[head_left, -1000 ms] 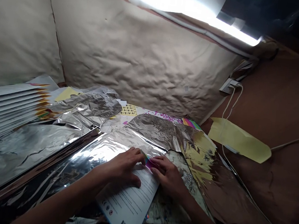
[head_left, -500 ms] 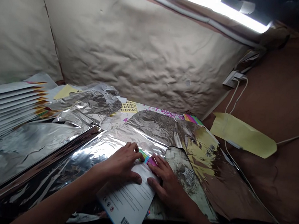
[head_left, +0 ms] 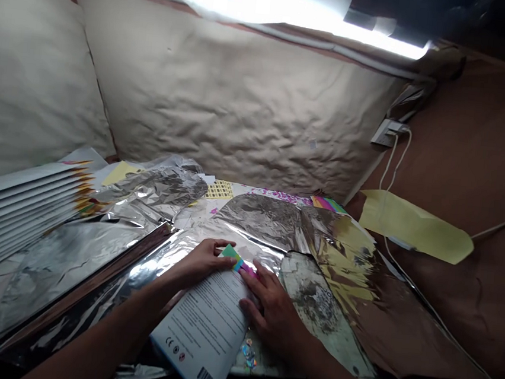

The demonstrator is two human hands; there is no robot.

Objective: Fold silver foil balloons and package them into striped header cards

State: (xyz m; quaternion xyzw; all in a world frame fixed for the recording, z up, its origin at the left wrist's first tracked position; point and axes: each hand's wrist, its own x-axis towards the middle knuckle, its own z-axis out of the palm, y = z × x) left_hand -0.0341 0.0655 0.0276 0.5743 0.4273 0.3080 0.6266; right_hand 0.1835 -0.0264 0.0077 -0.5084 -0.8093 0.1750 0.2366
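Head view: left hand and right hand on a white rectangular printed cardboard packet, lower middle of frame, fingers half-curled, grip unclear, cannot tell if closed; green-and-pink paper strip at packet's top edge, between hands; crinkled silver foil sheet underneath; stack of white flat folders at left edge.

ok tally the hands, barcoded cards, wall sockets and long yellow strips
hands: 2 (left hand, right hand)
barcoded card: 1
wall socket: 1
long yellow strip: 1
total: 5
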